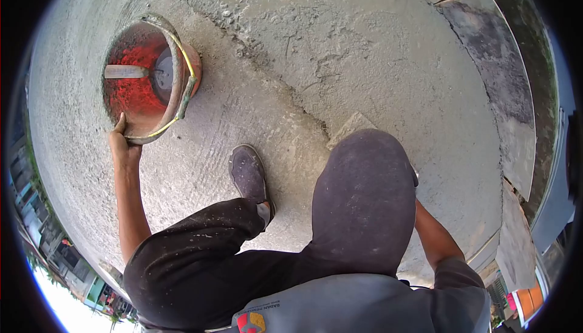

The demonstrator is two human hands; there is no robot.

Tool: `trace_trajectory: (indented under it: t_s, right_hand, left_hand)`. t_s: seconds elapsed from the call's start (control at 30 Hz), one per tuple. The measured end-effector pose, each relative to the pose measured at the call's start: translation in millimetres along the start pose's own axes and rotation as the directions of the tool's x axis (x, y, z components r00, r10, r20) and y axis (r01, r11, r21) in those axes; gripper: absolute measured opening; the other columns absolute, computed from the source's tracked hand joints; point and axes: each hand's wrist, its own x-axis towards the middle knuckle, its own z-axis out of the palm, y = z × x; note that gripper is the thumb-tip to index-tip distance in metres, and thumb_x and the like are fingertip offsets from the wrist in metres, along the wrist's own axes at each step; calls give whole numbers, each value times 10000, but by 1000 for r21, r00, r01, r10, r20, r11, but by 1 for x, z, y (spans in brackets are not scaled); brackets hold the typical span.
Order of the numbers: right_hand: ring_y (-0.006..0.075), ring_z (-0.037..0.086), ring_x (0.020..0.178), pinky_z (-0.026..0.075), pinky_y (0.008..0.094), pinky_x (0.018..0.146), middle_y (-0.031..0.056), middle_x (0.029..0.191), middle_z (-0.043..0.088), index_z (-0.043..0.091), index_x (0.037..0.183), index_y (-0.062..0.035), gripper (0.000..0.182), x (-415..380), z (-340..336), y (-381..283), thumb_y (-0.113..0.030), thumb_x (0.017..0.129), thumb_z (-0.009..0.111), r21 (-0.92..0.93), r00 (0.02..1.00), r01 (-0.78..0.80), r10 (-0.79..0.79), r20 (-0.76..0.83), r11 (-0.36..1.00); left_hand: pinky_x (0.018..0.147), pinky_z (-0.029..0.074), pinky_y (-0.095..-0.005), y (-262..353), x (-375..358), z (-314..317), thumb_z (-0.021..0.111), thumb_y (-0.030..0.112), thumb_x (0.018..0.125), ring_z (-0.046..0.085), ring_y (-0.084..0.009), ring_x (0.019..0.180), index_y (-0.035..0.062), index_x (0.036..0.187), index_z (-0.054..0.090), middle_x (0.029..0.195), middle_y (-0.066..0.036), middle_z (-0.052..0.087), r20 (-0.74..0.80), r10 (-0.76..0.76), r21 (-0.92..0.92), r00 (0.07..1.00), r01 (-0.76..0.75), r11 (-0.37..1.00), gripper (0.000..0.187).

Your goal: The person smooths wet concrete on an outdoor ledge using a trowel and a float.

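My left hand point(124, 140) grips the lower rim of a red-orange bucket point(193, 66), thumb inside and fingers behind the rim. The bucket is tipped, its mouth facing me, with grey liquid at the bottom. A flat pale strip point(126, 71) lies inside against the red wall. The yellow handle point(192, 63) with a dirty grip hangs along the rim. My right forearm reaches down behind my raised knee, which hides my right hand. Past that knee, a corner of a flat grey board or tool point(355, 125) rests on the cement.
Wet cement point(340, 47) spreads ahead, with a rough ridge between it and the drier concrete point(79, 120). My shoe point(248, 172) stands on the drier side. Flat boards point(492, 60) line the right edge, with a dark strip beyond. Buildings show at the lower left.
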Motion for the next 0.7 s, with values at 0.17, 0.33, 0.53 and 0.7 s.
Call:
trace_trajectory:
  t_s: [0.17, 0.33, 0.53, 0.7]
  right_hand:
    - [287, 585, 1062, 444, 449, 939, 184, 1083, 558, 506, 1133, -20, 408, 110, -19, -139, -322, 902, 654, 0, 976, 208, -207, 65, 978]
    - [291, 643, 951, 513, 398, 845, 167, 989, 613, 520, 1046, -9, 383, 237, -45, -236, -327, 882, 655, -55, 905, 309, -311, -291, 949]
    - [376, 649, 882, 504, 490, 770, 194, 1004, 603, 513, 1033, -26, 443, 127, -12, -79, -384, 841, 692, 19, 958, -43, 47, -283, 999]
    - [482, 622, 818, 494, 541, 733, 261, 903, 618, 520, 968, 5, 488, -7, 41, 57, -423, 829, 708, 168, 906, -283, 321, -278, 944]
  left_hand:
    - [1064, 458, -456, 2, -8, 9, 482, 166, 1015, 588, -316, 1190, -85, 1250, 531, 1283, -208, 595, -41, 12, -4, 999, -12, 1000, 348]
    - [1065, 456, -462, 7, -6, 8, 475, 178, 1022, 584, -317, 1195, -80, 1265, 528, 1292, -207, 590, -61, -3, 28, 998, 4, 1000, 358]
    - [1059, 466, -447, 11, 6, -6, 484, 190, 1023, 593, -302, 1189, -70, 1251, 549, 1287, -202, 597, -15, -17, 38, 1000, 17, 999, 353]
    - [1043, 480, -428, 11, 1, -4, 499, 188, 1017, 607, -293, 1166, -69, 1239, 560, 1266, -196, 613, -18, -16, 52, 1000, 17, 999, 344]
